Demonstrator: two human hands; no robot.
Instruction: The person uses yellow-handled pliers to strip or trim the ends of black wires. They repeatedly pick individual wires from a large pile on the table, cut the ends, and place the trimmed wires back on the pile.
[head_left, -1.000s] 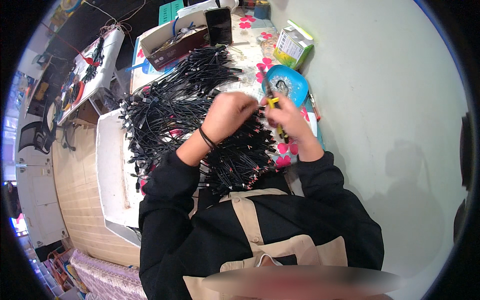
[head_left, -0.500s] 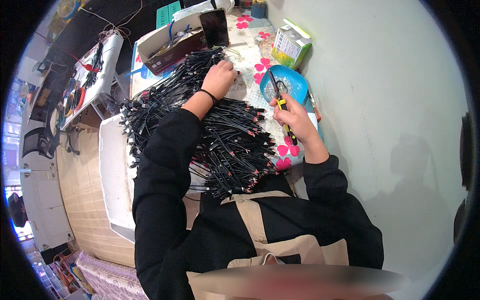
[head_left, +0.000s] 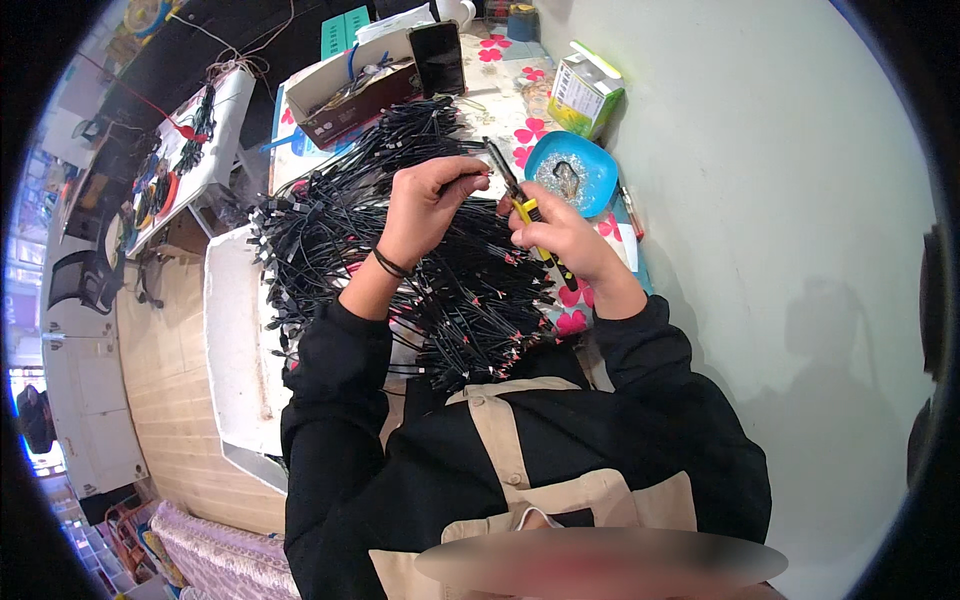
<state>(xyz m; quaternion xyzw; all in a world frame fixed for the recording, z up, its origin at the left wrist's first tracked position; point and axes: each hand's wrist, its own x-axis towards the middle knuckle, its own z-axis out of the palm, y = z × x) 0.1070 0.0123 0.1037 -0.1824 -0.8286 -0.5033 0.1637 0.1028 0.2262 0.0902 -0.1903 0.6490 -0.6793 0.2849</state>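
Note:
Above the pile of black cables (head_left: pixel 470 310) my left hand (head_left: pixel 424 208) is closed in a pinch on a cable end, whose small reddish tip (head_left: pixel 487 174) shows past the fingers. Most of that cable is hidden. My right hand (head_left: pixel 570 242) is wrapped round wire strippers (head_left: pixel 503 168) with yellow and black handles. Their dark jaws point up and to the left, just right of my left fingertips. Many cables in the pile end in reddish bare tips on the right and in plugs on the left.
A blue dish (head_left: pixel 602 160) with small clear bits stands right of the pile, near the wall. Behind it is a green-white carton (head_left: pixel 585 95). An open box (head_left: pixel 350 112) and a phone (head_left: pixel 437 60) stand at the back. A white foam box (head_left: pixel 235 340) is at left.
My left hand has drawn back toward me from the far cables, with a cable end in its fingers. My right hand has brought the wire strippers left, away from the blue dish.

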